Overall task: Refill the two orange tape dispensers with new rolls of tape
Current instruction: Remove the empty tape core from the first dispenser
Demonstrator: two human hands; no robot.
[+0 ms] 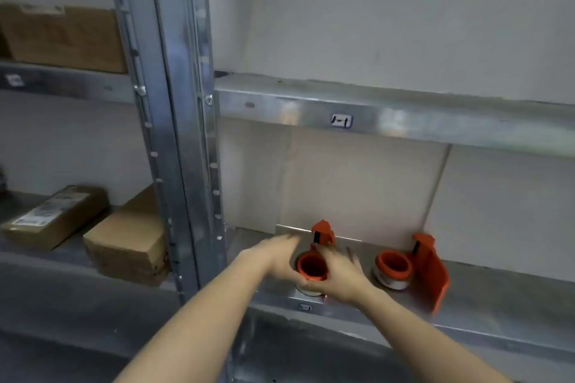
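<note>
The first orange tape dispenser (312,267) sits on the shelf (497,298) right between my hands. Its round hole faces up and its long end points away from me. My left hand (273,258) is beside it, fingers straight. My right hand (340,278) touches it, fingers spread. The second dispenser (413,270) is nearer my right hand.

A storeroom: galvanized metal shelving (174,134) holding cardboard boxes (127,242).

Left hand (273,258): bare, fingers blurred.
Right hand (339,277): bare, fingertips blurred.
Left forearm (199,314): bare behind its hand.
Right forearm (420,329): likewise bare.
</note>
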